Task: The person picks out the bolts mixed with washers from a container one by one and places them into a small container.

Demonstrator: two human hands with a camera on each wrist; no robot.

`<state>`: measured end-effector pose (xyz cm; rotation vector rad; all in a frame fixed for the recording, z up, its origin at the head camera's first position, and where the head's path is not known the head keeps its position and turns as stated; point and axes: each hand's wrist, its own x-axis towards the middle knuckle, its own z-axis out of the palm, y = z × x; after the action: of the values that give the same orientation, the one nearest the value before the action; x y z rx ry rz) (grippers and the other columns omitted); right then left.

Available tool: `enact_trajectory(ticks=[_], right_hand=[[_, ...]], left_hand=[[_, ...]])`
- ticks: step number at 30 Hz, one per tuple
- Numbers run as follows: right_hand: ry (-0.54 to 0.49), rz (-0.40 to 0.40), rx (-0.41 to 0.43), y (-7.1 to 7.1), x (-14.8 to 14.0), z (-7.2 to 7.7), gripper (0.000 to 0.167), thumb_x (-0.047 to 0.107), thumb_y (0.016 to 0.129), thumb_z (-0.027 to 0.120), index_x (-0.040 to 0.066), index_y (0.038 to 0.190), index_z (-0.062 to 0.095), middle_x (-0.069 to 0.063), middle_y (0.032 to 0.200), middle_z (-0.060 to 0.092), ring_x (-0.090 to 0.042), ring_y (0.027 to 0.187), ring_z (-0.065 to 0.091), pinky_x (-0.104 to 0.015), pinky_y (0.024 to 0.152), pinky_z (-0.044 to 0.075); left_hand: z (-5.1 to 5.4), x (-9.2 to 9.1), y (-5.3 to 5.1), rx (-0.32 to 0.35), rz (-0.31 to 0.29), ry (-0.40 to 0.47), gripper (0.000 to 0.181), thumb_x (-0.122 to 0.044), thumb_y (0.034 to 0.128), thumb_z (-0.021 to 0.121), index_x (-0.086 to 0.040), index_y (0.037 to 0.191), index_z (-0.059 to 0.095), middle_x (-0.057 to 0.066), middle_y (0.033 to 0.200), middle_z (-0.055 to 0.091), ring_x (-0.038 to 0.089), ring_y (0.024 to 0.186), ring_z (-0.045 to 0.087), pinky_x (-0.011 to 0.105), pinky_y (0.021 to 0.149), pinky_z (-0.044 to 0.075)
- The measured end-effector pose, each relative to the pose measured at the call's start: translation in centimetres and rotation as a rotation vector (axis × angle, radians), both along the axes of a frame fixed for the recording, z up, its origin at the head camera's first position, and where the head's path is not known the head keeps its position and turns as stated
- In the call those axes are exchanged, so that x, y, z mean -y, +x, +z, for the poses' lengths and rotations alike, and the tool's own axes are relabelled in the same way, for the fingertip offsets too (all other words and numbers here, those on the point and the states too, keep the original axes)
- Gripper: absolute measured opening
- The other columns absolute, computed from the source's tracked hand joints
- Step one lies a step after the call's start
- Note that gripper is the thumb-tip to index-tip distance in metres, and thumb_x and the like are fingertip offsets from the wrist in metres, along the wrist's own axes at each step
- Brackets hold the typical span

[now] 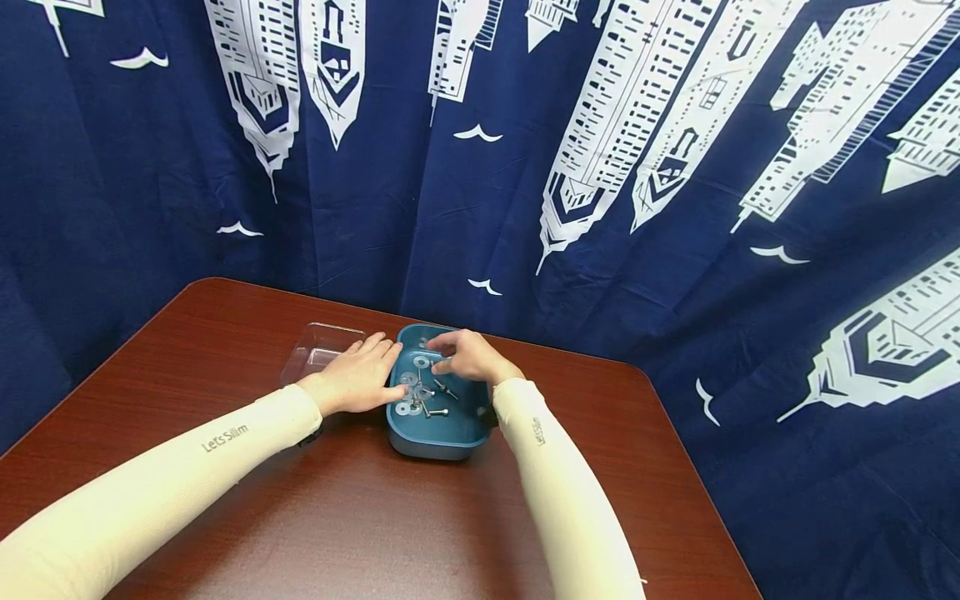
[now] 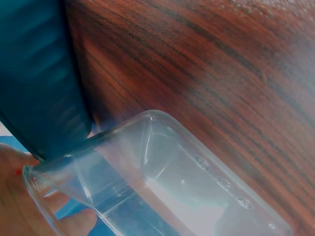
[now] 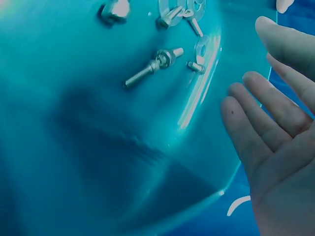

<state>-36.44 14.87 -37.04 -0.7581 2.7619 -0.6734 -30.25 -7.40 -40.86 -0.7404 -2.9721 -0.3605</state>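
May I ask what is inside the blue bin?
Metal bolts and washers lie inside the blue bin. In the head view, the right hand covers its far right part, the left hand part of its left rim; what they cover cannot be seen there.

A: Your sleeves (image 1: 187,462) are cream, dark lettering (image 1: 225,438); table (image 1: 360,525) under you is red-brown woodgrain.
B: Your bin (image 1: 431,450)'s blue, bolts (image 1: 437,412) in it silver. Clear tray (image 1: 302,357) on your left. Far curtain (image 1: 457,225): navy, white buildings (image 1: 626,79) and birds (image 1: 477,133).

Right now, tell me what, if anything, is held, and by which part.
Nothing: the right hand is empty over the blue bin; the left hand lies at its rim, fingers extended.
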Motion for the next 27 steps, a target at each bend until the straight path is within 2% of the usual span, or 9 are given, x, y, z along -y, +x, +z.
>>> enact_trajectory(ticks=[6,12,18,24,27], right_hand=[[-0.077,-0.027,0.065,-0.4,0.3,-0.7,0.041,0.010,0.087,0.076,0.007,0.127,0.070,-0.014,0.125,0.070,-0.027,0.114,0.066,-0.037,0.095,0.054],[-0.131,-0.051,0.112,-0.8,0.4,-1.8,0.040,0.008,0.086,0.076,0.005,0.126,0.070,-0.013,0.122,0.072,-0.024,0.110,0.068,-0.036,0.096,0.054],[-0.138,-0.107,0.149,-1.0,0.5,-2.4,0.037,0.006,0.086,0.075,0.006,0.123,0.072,-0.011,0.120,0.073,-0.024,0.112,0.068,-0.036,0.095,0.055],[-0.138,-0.157,0.169,-1.3,0.9,-3.0,0.034,0.006,0.085,0.076,0.008,0.119,0.074,-0.010,0.117,0.074,-0.023,0.104,0.069,-0.033,0.084,0.058],[-0.125,-0.177,0.166,-1.4,1.0,-3.1,0.033,0.006,0.086,0.076,0.009,0.118,0.075,-0.009,0.115,0.074,-0.022,0.103,0.069,-0.034,0.085,0.058]], left_hand=[[0.0,0.0,0.0,0.007,0.003,-0.004,0.085,-0.053,0.0936,0.059,0.004,0.152,0.036,0.023,0.153,0.043,0.042,0.149,0.028,0.060,0.118,0.027],[-0.1,0.0,0.0,0.000,-0.010,0.005,0.084,-0.051,0.0935,0.060,0.005,0.152,0.037,0.023,0.152,0.043,0.041,0.148,0.029,0.060,0.117,0.027],[-0.1,0.1,-0.2,-0.003,-0.007,0.009,0.084,-0.051,0.0934,0.060,0.005,0.152,0.037,0.023,0.152,0.043,0.042,0.148,0.029,0.059,0.119,0.027],[-0.3,0.1,-0.2,-0.018,-0.014,0.019,0.083,-0.050,0.0929,0.061,0.005,0.151,0.039,0.024,0.151,0.044,0.042,0.148,0.030,0.056,0.121,0.022],[-0.3,0.1,-0.2,-0.031,-0.028,0.041,0.082,-0.047,0.0924,0.063,0.007,0.149,0.040,0.025,0.150,0.046,0.042,0.147,0.032,0.054,0.121,0.025]])
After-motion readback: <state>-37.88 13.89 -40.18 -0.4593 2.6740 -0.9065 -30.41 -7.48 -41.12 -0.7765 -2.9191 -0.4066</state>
